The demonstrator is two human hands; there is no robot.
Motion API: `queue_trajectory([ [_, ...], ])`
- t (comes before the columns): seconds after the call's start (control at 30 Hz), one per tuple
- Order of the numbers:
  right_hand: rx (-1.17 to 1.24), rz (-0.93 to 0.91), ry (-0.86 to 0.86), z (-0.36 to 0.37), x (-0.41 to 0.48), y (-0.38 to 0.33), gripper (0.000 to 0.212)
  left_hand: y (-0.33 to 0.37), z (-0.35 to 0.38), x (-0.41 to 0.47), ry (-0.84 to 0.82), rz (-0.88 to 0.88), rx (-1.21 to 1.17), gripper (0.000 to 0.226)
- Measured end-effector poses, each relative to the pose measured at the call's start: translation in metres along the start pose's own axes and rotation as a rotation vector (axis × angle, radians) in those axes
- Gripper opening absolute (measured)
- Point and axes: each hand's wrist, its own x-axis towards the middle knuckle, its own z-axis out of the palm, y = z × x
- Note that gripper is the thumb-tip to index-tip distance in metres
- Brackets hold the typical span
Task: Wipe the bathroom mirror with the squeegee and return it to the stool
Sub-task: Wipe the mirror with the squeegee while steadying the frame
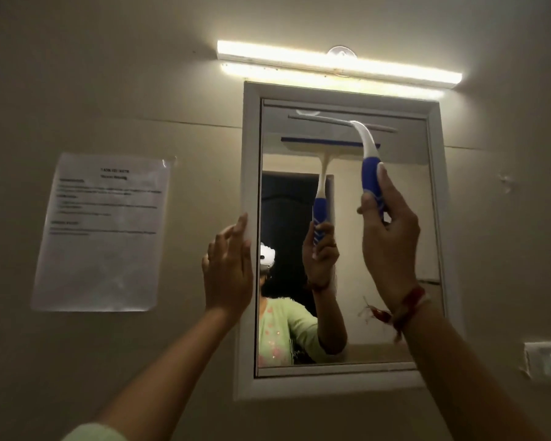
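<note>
Both hands are raised to the wall: the blue grip of the squeegee (372, 173) is clasped in the right hand (390, 246), while the left hand (228, 275) is laid open, fingers spread, against the mirror's white frame (250, 186). A curved white neck is seen above the grip, its blade pressed high on the mirror (395, 249). A lit tube light (337, 63) is mounted above, a printed sheet (105, 232) taped leftward

A red thread band (409, 302) with loose ends is tied round the right wrist; a pale green sleeve (93, 433) is worn on the left arm.
</note>
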Motion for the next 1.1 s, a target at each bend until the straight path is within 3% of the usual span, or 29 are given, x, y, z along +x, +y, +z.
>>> queue_trajectory([
  [0.4, 0.045, -0.037, -0.013, 0.06, 0.017, 0.003, 0.044, -0.003, 0.002, -0.001, 0.009, -0.012, -0.028, 0.047],
  [1.1, -0.151, -0.098, -0.014, 0.065, 0.016, 0.013, 0.049, -0.007, 0.006, -0.001, 0.012, 0.001, -0.067, 0.045],
])
